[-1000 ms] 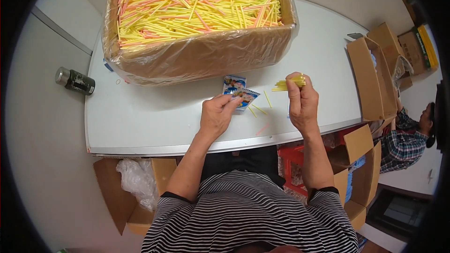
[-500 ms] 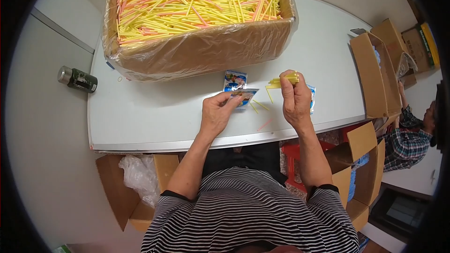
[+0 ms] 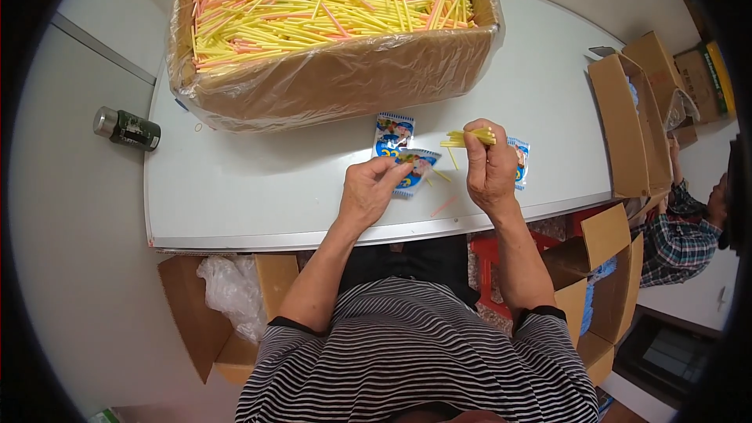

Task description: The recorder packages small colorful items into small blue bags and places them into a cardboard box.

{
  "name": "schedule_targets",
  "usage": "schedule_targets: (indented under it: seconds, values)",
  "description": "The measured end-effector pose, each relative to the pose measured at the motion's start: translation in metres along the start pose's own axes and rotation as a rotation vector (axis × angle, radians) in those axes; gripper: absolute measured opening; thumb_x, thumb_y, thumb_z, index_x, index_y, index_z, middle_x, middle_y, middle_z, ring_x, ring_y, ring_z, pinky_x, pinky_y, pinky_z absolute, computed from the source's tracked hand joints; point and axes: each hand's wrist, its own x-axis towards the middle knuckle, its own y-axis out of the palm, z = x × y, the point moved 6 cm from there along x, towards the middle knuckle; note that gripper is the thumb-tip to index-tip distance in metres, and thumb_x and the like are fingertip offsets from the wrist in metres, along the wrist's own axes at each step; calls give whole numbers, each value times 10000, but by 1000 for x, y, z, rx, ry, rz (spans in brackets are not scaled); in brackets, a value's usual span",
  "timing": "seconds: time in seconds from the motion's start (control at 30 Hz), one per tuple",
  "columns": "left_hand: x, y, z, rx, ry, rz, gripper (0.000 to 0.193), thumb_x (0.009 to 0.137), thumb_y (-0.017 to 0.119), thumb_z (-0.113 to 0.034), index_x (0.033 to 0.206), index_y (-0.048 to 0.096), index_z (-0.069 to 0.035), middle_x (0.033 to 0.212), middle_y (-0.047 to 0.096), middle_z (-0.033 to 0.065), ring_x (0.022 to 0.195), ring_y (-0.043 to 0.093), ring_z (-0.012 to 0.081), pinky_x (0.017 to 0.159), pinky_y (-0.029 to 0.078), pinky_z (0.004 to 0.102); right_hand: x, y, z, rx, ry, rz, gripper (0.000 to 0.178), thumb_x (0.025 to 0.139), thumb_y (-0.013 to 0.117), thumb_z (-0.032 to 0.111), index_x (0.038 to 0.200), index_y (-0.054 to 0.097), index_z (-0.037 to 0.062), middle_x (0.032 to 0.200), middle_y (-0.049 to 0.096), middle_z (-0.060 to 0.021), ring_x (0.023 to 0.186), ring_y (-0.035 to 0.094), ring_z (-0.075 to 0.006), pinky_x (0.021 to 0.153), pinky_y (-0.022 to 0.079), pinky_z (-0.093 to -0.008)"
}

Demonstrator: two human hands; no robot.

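Observation:
Between the thumb and fingers of my left hand (image 3: 365, 194) is a small blue-and-white printed packet (image 3: 420, 168), tilted over the table. My right hand (image 3: 492, 171) is closed around a bundle of thin yellow sticks (image 3: 479, 138), their ends pointing left. Just beyond the held packet, a second packet (image 3: 393, 131) lies on the table. A further packet (image 3: 521, 158) is partly hidden behind my right hand. Loose yellow sticks (image 3: 441, 175) and one pink stick (image 3: 443, 207) lie between my hands.
A big plastic-lined carton (image 3: 337, 82) of yellow and pink sticks fills the table's far side. A dark green flask (image 3: 129, 128) stands at left. Open cartons (image 3: 619, 133) sit at right, others below the table edge. A person in a plaid shirt (image 3: 677, 243) is at far right.
The packet in my left hand has turned, showing more of its printed face. My right hand has shifted slightly left with the bundle. The view has moved a little.

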Motion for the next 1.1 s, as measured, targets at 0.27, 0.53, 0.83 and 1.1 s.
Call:
schedule_targets:
  seconds: [0.27, 0.53, 0.83, 1.1]
  values:
    - [-2, -5, 2, 3, 7, -33, 181, 924, 730, -158, 940, 762, 19, 741, 688, -5, 676, 545, 31, 603, 435, 209, -2, 2, 2, -17, -79, -12, 99, 980, 601, 61, 1054, 563, 8, 859, 670, -125, 590, 634, -270, 528, 480, -346]
    - [-8, 5, -12, -4, 19, 110, 215, 971, 654, -158, 989, 753, 32, 788, 713, 12, 721, 583, 47, 660, 471, 221, -3, -1, 6, -12, -149, -26, 136, 969, 616, 56, 1078, 551, 6, 862, 675, -123, 595, 634, -275, 529, 484, -350]
    - [-10, 15, -14, 13, -87, 360, 244, 963, 668, -219, 1006, 761, 2, 787, 715, 28, 727, 585, 57, 667, 482, 244, -8, -3, 26, -64, -536, 67, 306, 812, 736, 21, 1065, 567, 57, 763, 634, -96, 577, 599, -263, 497, 449, -377]
    - [-12, 16, -18, -18, -74, 402, 217, 947, 679, -186, 1019, 754, 4, 796, 717, 29, 736, 585, 56, 678, 490, 247, -13, -1, 43, -47, -706, 296, 367, 738, 792, 101, 1041, 589, 69, 681, 551, -36, 544, 553, -194, 474, 410, -335]
